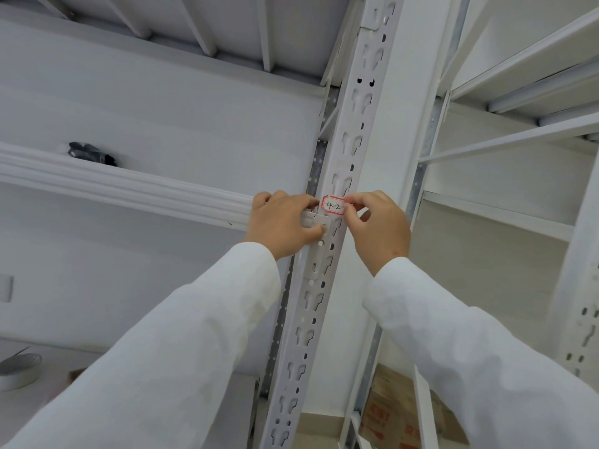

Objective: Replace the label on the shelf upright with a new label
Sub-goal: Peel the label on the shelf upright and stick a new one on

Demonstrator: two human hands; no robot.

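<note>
A white, red-bordered label marked "4-2" sits on the slotted white shelf upright. My right hand pinches the label's right edge with fingertips. My left hand rests against the upright's left side, its fingers at the label's left edge, and holds a small white sheet just below the label. Both arms wear white sleeves.
A white shelf beam runs left from the upright, with a dark bundle on the shelf behind it. A tape roll lies lower left. A cardboard box stands at the bottom right. More white shelving stands at the right.
</note>
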